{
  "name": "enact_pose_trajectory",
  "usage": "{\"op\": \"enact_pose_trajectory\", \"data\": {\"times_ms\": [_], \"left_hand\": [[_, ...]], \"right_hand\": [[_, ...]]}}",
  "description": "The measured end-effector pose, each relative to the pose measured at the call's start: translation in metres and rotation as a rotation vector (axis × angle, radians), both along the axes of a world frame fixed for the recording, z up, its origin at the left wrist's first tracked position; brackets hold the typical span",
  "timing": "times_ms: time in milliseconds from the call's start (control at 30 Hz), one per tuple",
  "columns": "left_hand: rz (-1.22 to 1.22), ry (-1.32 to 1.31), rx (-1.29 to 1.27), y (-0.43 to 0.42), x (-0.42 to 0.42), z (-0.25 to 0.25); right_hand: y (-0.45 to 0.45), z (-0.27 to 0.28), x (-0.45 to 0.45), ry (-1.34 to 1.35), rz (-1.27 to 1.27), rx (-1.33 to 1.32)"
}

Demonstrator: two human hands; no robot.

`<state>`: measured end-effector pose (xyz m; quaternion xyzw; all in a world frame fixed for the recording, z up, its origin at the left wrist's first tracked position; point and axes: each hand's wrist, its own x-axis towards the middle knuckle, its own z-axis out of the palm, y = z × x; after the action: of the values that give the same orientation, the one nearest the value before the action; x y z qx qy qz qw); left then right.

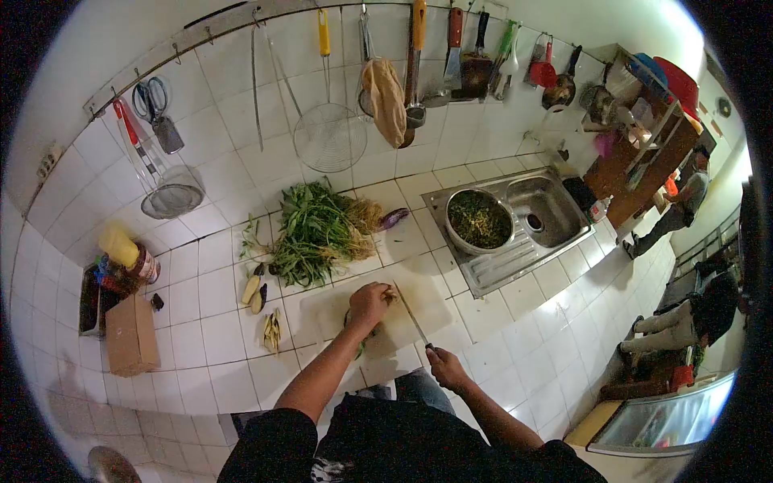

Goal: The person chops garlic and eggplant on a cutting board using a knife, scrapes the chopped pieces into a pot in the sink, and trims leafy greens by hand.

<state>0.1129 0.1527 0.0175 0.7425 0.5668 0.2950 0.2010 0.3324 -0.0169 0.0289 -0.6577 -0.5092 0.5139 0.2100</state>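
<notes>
Over a pale cutting board (431,310) on the tiled counter, my left hand (369,304) is closed around a small piece of vegetable, mostly hidden by the fingers. My right hand (448,367) grips the dark handle of a knife (412,316), whose long blade points up and left toward the fingers of my left hand. Some green pieces lie partly under my left wrist. Beyond the board is a heap of leafy greens (310,233) with roots, beside a purple eggplant (394,218). Pale vegetable pieces (272,332) lie left of the board.
A pot (481,222) of chopped greens stands on the sink's drainboard (499,278). Left are a cardboard box (132,336) and jars (145,264). Utensils hang on the wall, including a wire skimmer (329,137). Two other people (688,197) are at the right, away from the counter.
</notes>
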Motion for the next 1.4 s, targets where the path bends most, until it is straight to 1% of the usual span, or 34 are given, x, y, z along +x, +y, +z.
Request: {"op": "enact_pose_trajectory", "data": {"times_ms": [33,67,100,167,200,233,267,333,367,433,567,633,767,867,933,967,1033,1067,1100,1133,1167,1233,1267,1300,1333,1400], "left_hand": [[-0.005,0.057,-0.001,-0.001,0.002,-0.002],[-0.012,0.056,0.002,-0.004,0.002,-0.004],[-0.023,0.044,-0.049,-0.006,0.001,-0.004],[-0.046,0.033,-0.099,-0.008,0.003,-0.005],[-0.039,0.111,-0.076,-0.011,0.005,-0.008],[-0.03,0.189,-0.05,-0.013,0.006,-0.01],[-0.037,0.19,-0.052,-0.017,0.006,-0.014],[-0.037,0.043,0.045,-0.023,0.005,-0.025],[-0.04,0.045,0.043,-0.024,0.006,-0.031],[0.019,0.075,-0.002,-0.029,0.005,-0.03],[0.055,0.083,0.027,-0.028,0.005,-0.025],[0.07,0.106,-0.021,-0.027,0.008,-0.018],[0.095,0.168,0.047,-0.029,0.014,-0.01],[0.074,0.185,-0.009,-0.029,0.017,-0.019],[0.093,0.263,-0.066,-0.026,0.019,-0.018],[0.093,0.28,-0.057,-0.03,0.017,-0.018],[0.124,0.234,0.078,-0.034,0.018,-0.018],[0.119,0.244,0.087,-0.03,0.018,-0.019],[0.174,0.225,0.059,-0.03,0.017,-0.022],[0.227,0.206,0.026,-0.032,0.016,-0.027],[0.22,0.214,0.023,-0.029,0.014,-0.031],[0.355,0.05,-0.048,-0.023,0.013,-0.032],[0.359,0.052,-0.053,-0.021,0.015,-0.034],[0.324,-0.01,-0.056,-0.018,0.018,-0.031],[0.287,-0.074,-0.056,-0.014,0.021,-0.029],[0.262,-0.045,-0.073,-0.01,0.03,-0.023]], "right_hand": [[0.0,-0.002,0.002,-0.004,-0.005,0.001],[-0.002,-0.004,0.002,0.041,-0.039,0.004],[-0.003,-0.006,0.003,0.088,-0.075,0.009],[-0.003,-0.012,0.005,0.104,-0.081,0.04],[-0.005,-0.014,0.006,0.12,-0.076,0.065],[-0.006,-0.015,0.007,0.102,-0.088,-0.018],[-0.006,-0.018,0.008,0.102,-0.096,-0.02],[-0.008,-0.016,0.007,0.055,-0.073,0.049],[-0.008,-0.015,0.007,0.04,-0.066,0.072],[-0.009,-0.005,0.006,-0.059,0.022,0.101],[-0.004,-0.004,0.008,-0.109,0.086,0.032],[0.0,-0.005,0.01,-0.185,0.12,0.036],[0.019,-0.001,0.017,-0.199,0.206,0.02],[0.034,0.002,0.014,-0.203,0.246,0.064],[0.045,0.013,0.015,-0.221,0.313,0.082],[0.043,0.0,0.018,-0.235,0.301,0.069],[0.03,-0.005,0.025,-0.216,0.283,0.1],[0.024,-0.009,0.03,-0.218,0.271,0.115],[0.018,-0.012,0.033,-0.171,0.247,0.199],[0.014,-0.016,0.035,-0.161,0.241,0.194],[0.013,-0.021,0.038,-0.127,0.231,0.158],[0.011,-0.013,0.044,-0.09,0.226,0.116],[0.01,-0.009,0.045,-0.035,0.182,0.093],[0.009,-0.006,0.047,0.02,0.138,0.071],[0.009,-0.004,0.049,0.02,0.139,0.072],[0.012,0.0,0.056,-0.048,0.15,0.136]]}}
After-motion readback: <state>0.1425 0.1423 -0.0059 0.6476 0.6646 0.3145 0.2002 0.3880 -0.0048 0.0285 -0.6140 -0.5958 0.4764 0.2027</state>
